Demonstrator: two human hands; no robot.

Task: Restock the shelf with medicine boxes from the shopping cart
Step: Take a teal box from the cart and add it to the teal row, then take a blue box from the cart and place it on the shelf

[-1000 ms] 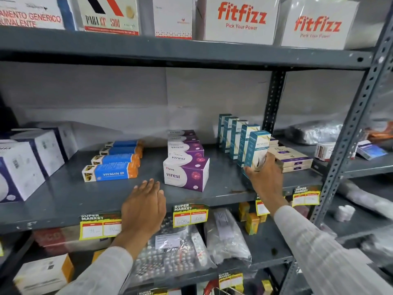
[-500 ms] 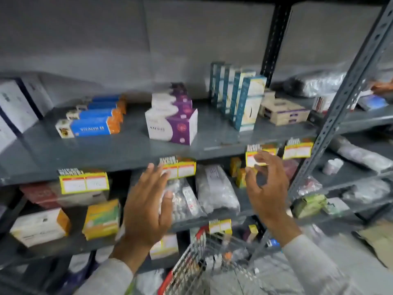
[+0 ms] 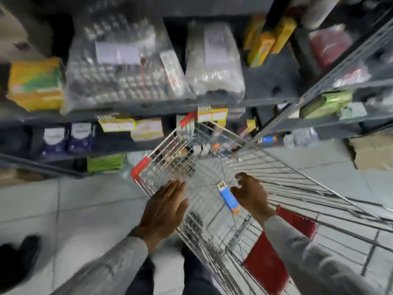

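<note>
Blue box (image 3: 229, 198) with an orange end and a white-and-yellow end, right there inside the wire shopping cart (image 3: 276, 184), and the right hand (image 3: 252, 194) sits just beside it with the grip spread, fingers curled and apart, closed on nothing; whether a fingertip touches the box I cannot tell through the blur. The box's long axis runs from the upper left to the lower right of the view, orange end nearest the person, white end pointing away toward the shelves. One such box is plainly visible near the hands; smaller things lie at the cart's far end, too smeared to count. Over to the left hand (image 3: 164, 207): flat, fingers together and straight, palm down above the cart's near-left rim, holding nothing. Two pale sleeves lead back to the camera. Red plastic corners mark the cart's rim, and a red flap (image 3: 265, 265) hangs at its near end. Beyond, grey metal shelf (image 3: 148, 105) boards carry two clear bags (image 3: 214, 60) of packets, yellow boxes (image 3: 35, 84), yellow price tags (image 3: 212, 114) along the edges, and two dark purple packs (image 3: 68, 137) lower down. Pale floor tiles (image 3: 63, 209) lie underneath.
</note>
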